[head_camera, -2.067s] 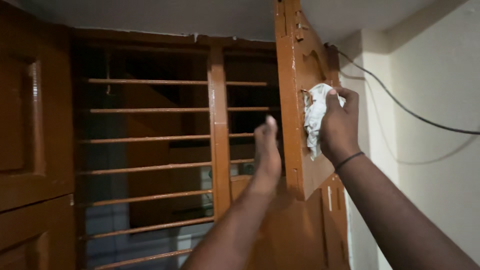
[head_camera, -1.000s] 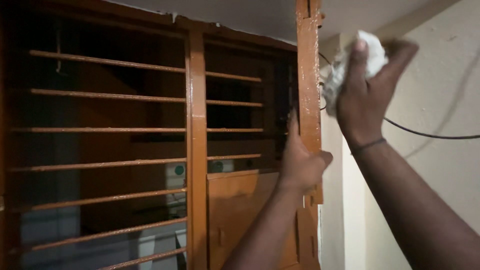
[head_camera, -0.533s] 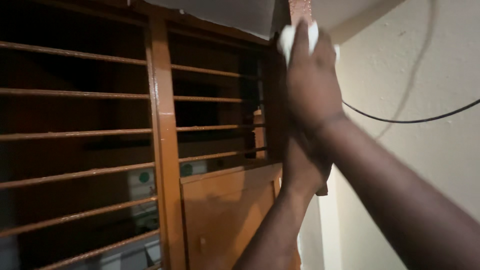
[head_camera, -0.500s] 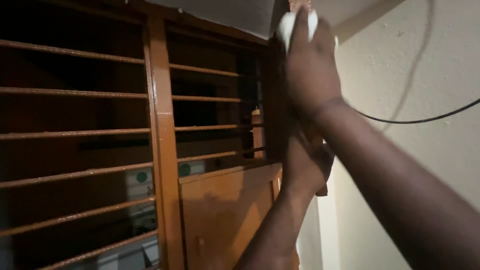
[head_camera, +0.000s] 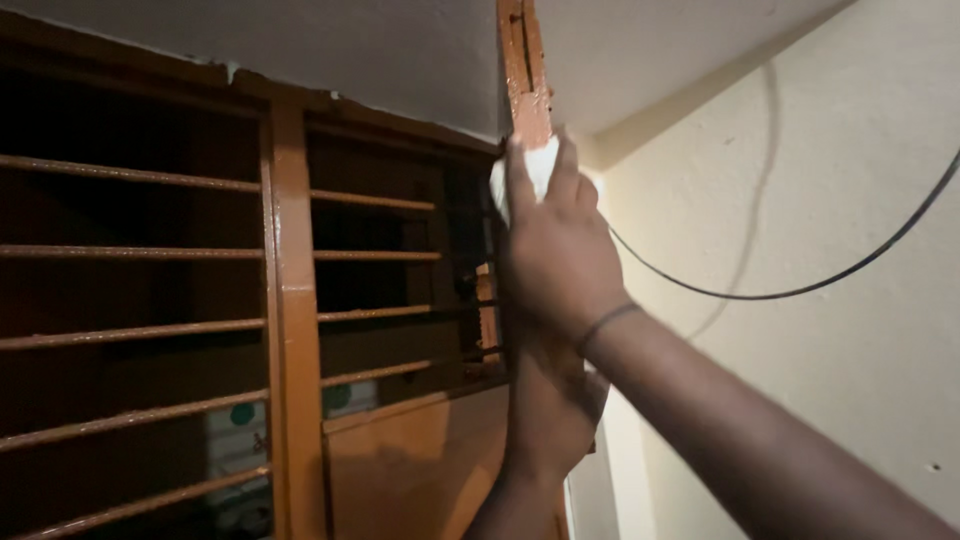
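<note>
The right hand (head_camera: 560, 260) presses a crumpled white cloth (head_camera: 535, 165) against the edge of the open brown wooden shutter (head_camera: 525, 80), fingers closed over it. Below, the left hand (head_camera: 550, 405) grips that edge (fingers mostly hidden). Behind stands the brown barred window (head_camera: 200, 330).

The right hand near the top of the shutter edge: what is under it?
Under the right hand a white cloth shows above the fingers, pressed to the brown shutter edge. The rest of the cloth and the left hand's fingers are covered.
</note>
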